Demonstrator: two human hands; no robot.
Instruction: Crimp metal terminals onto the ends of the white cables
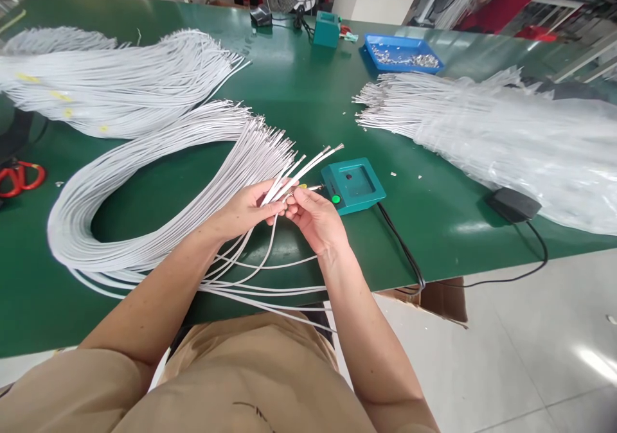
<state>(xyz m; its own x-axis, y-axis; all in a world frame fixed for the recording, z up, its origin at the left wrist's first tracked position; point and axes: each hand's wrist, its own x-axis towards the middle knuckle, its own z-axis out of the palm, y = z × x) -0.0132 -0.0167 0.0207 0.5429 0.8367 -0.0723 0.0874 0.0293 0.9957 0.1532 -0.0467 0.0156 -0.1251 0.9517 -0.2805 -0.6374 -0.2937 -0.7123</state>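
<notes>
Left hand (pixel 247 211) clasps several white cables (pixel 312 165), right hand (pixel 315 218) pinches something indistinct beside the teal device (pixel 375 192); work seems underway, most of the looped cable bundle (pixel 77 214) lying ungripped on the table (pixel 299 86).

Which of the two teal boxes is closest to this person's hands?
The teal box with the green button, just beyond the right hand; the other teal box stands near the far edge of the table.
</notes>
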